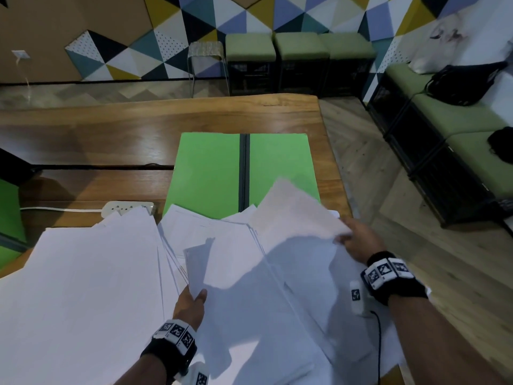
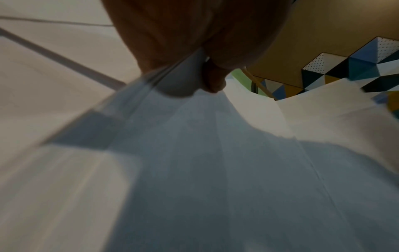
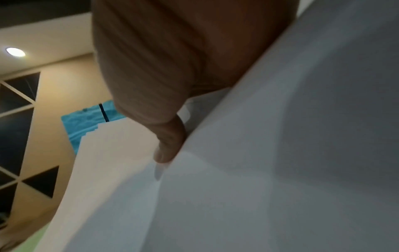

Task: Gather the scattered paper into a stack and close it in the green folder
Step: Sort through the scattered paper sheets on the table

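The gathering was only partly done. White paper [image 1: 91, 273] lay fanned across the near end of the table [image 1: 111, 126], its far edges overlapping the green folder [image 1: 211, 168], which lay open and flat (nothing filed in it yet). The left hand [image 1: 190, 304] pinched a few sheets; the right hand [image 1: 358, 240] pinched one lifted sheet [image 1: 294, 209]. Squaring, loading and closing remained.

No readable text, brand, label or number anywhere. Paper sheets [image 1: 83, 287] look blank, or any print is too faint to make out. Wrist bands [image 1: 387, 269] at 4 o'clock and 6 o'clock carry black-and-white square marker patterns only, no letters. Green folder [image 1: 211, 168] at 12 o'clock is plain.
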### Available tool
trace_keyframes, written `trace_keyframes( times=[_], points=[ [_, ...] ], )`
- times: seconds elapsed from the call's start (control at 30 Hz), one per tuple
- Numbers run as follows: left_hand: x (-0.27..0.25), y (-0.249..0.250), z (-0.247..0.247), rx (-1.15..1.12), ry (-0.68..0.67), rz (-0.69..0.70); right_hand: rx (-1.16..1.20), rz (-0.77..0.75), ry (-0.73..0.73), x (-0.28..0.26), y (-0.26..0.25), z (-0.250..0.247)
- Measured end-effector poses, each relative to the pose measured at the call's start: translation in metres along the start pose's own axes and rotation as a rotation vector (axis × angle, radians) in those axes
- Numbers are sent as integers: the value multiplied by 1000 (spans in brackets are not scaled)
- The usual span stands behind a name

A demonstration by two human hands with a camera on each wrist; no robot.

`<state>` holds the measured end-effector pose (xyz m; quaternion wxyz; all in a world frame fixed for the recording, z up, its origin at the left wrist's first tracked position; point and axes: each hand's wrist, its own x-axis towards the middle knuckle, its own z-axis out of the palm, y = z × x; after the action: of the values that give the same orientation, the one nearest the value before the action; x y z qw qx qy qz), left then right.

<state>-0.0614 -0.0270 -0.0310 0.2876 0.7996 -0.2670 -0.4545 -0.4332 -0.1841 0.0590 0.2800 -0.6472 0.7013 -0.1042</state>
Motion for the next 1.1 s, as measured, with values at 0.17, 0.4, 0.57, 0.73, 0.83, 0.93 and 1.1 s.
trace_keyframes(
  times=[0.17, 0.4, 0.57, 0.73, 0.83, 0.93, 1.1],
  points=[
    [-2, 7, -2, 4, -11, 14, 151, -45, 218, -6, -21, -68],
    [-2, 18, -4, -46, -60, 31, 516, -17, 233, -22, -41, -24],
    [-11, 25, -6, -113, -81, 65, 544, 60, 163, -46, -43, 74],
    [-8, 22, -13, -149, -121, 52, 511, 146, -15, -57, -40, 125],
    [1, 14, -14, -127, -141, 52, 491, 140, -82, -57, -41, 126],
    [1, 17, -12, -25, -105, 43, 454, 119, -167, -53, -40, 123],
    [7, 32, -7, -15, 21, 16, 360, 12, -262, -51, -44, 118]
  ],
)
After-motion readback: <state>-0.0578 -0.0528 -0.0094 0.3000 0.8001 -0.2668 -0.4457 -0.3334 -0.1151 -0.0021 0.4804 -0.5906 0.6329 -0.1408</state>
